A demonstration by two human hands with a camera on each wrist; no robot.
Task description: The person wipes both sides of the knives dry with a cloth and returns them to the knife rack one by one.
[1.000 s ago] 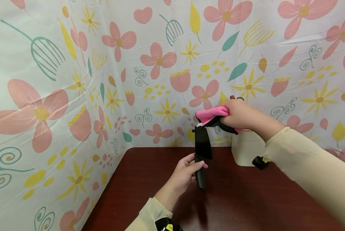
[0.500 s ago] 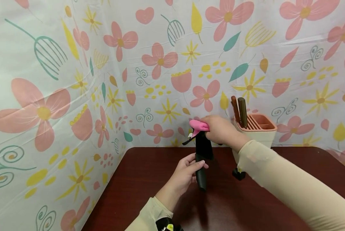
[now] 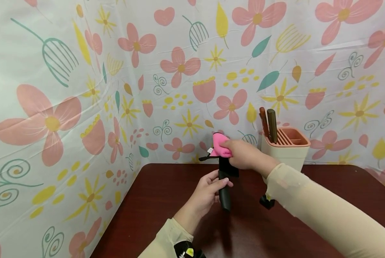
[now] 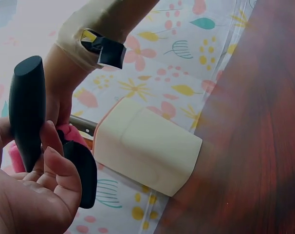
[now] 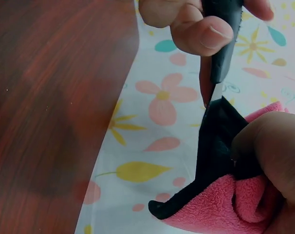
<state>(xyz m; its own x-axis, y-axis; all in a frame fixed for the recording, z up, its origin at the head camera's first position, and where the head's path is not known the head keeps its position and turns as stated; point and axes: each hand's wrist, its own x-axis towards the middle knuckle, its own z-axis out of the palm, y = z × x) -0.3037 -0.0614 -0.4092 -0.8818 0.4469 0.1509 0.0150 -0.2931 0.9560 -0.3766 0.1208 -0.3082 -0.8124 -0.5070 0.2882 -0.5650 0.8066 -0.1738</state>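
A kitchen knife with a broad black blade is held up over the table, blade upward. My left hand holds its black handle between thumb and fingers. Around the upper blade, my right hand grips a folded pink cloth with black edging. In the right wrist view the cloth wraps the blade from both sides, the thumb pressing on it, and the lower blade shows below the handle. The blade's tip is hidden by the cloth and hand.
A cream knife holder with an orange slotted top stands at the back right, behind my right forearm. Two handles, one reddish-brown and one dark brown, stick up from it. The dark red table meets a flowered curtain.
My right hand has come down and left with the cloth from the blade's upper end, wrapping more of the blade. The knife holder is uncovered. My left hand keeps its place on the handle.
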